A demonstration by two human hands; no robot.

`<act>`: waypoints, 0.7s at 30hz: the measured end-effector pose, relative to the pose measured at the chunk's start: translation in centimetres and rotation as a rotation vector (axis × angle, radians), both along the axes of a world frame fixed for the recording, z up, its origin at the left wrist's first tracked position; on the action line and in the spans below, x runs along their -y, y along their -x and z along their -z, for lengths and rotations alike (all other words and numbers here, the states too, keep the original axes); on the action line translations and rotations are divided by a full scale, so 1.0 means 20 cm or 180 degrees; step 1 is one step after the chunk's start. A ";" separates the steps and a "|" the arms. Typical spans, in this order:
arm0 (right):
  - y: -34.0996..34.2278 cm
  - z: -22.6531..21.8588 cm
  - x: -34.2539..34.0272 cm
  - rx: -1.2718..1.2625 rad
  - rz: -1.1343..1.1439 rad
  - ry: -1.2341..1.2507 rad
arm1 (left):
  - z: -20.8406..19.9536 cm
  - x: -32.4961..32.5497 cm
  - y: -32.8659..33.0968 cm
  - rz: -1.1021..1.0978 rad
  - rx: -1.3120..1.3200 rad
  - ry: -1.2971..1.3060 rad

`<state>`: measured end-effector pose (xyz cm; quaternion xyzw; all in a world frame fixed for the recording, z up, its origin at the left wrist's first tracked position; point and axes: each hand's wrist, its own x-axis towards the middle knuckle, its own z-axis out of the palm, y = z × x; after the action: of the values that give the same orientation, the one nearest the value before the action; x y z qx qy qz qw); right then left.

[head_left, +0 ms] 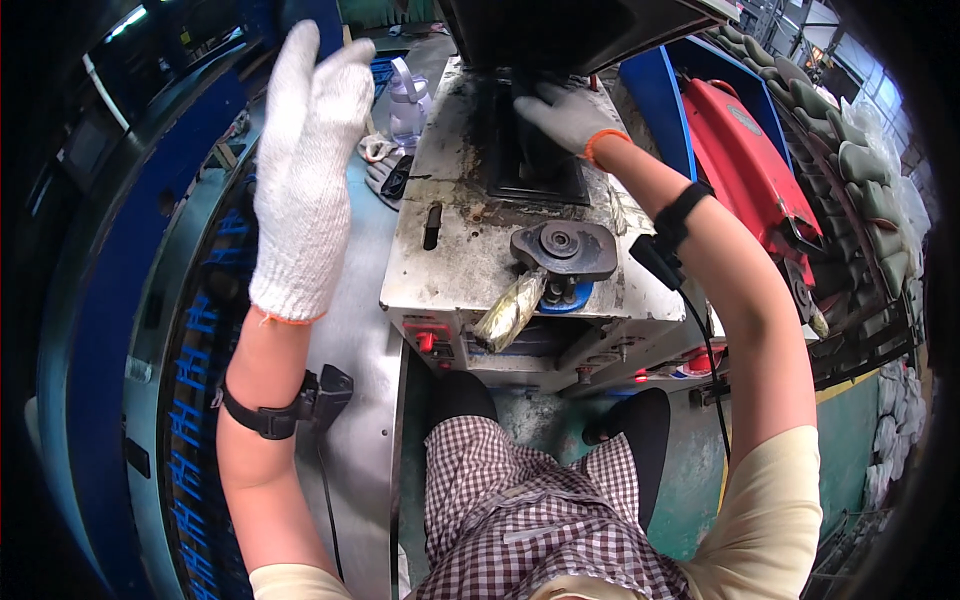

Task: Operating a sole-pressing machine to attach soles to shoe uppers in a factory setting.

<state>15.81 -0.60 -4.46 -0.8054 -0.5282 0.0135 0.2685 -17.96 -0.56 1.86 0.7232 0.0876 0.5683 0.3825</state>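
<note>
Right hand is over the black plate at the far end of the machine top; I can't tell whether its fingers grip. Left hand, empty, fingers apart, hovers left. Best work low, minding the dark overhead block.

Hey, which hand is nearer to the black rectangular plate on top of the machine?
Right. The right hand reaches over the black rectangular plate, though contact is unclear; the left hand is raised off to the plate's left, apart from it.
</note>
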 end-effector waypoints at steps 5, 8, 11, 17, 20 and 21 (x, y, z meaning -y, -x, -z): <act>0.16 0.09 -0.07 0.0355 0.0108 0.0875 | -0.21 -0.10 -0.15 0.0593 0.0815 -0.0066; 0.10 0.10 -0.04 0.0202 -0.0013 0.0839 | -0.39 0.03 -0.38 -0.0770 0.0562 -0.0817; 0.15 0.08 0.00 0.0085 -0.0050 0.0759 | -0.64 -0.03 -0.50 -0.0921 -0.0165 -0.1963; 0.08 0.04 0.28 -0.0752 -0.0668 -0.0259 | -0.96 -0.48 -0.93 -0.0933 -0.1992 -0.3038; 0.19 0.01 0.67 -0.1042 -0.0703 -0.1133 | -0.94 -0.40 -0.96 -0.1374 -0.1980 -0.2702; 0.22 0.04 0.80 -0.1177 -0.0624 -0.1502 | -0.93 -0.34 -0.96 -0.1576 -0.1972 -0.2540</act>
<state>11.37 -16.51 -5.30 -0.6500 -0.5341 0.0626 0.5369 1.23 6.24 20.44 0.9028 0.1412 0.3913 -0.1091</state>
